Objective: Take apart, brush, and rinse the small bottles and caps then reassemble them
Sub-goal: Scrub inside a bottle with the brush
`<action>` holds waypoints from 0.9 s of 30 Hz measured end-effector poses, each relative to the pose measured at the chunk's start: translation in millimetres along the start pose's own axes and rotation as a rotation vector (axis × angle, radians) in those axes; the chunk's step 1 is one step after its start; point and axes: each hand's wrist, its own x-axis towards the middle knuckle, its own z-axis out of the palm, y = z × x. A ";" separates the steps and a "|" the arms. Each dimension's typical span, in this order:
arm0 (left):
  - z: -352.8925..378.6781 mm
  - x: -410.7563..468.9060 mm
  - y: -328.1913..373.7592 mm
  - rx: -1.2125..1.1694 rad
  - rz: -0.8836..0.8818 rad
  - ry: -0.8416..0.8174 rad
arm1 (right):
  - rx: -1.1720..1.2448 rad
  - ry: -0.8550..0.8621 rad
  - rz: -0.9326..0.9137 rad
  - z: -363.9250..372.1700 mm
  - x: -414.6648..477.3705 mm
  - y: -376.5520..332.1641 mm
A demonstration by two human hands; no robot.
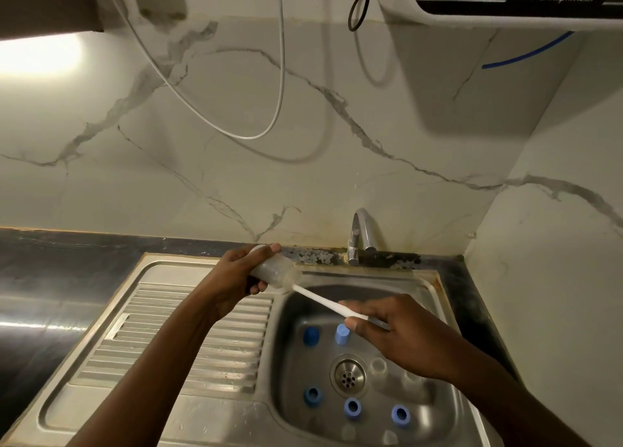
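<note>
My left hand grips a small clear bottle on its side above the sink's left rim, mouth pointing right. My right hand holds the white handle of a brush, whose head is inside the bottle. Several blue caps lie in the sink basin: two near the back and three near the front. Other clear small bottles stand faintly visible in the basin, partly behind my right wrist.
A steel tap stands behind the basin, with no water seen running. The ribbed drainboard lies to the left, dark countertop beyond it. The drain sits mid-basin. White cables hang on the marble wall; a water purifier is at the upper right.
</note>
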 end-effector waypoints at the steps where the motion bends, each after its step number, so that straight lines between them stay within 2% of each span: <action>1: -0.3 0.5 -2.2 -0.051 -0.007 0.002 | 0.015 0.010 -0.004 0.2 -0.2 0.6; 4: 1.0 2.1 -6.8 -0.213 -0.055 0.022 | 0.018 0.095 -0.021 2.4 2.3 1.3; 6: 4.4 2.5 -7.3 -0.221 -0.053 0.051 | 0.002 0.179 -0.020 5.7 4.9 1.6; 14: 5.7 -5.0 0.6 0.046 0.066 0.103 | -0.342 0.239 -0.021 12.6 5.5 7.9; 22: 0.5 -5.4 10.3 0.079 0.022 -0.004 | -0.053 0.001 -0.035 7.3 3.4 2.8; 27: 2.4 -4.6 6.9 -0.161 0.009 -0.043 | 0.059 0.024 -0.081 5.4 1.4 3.7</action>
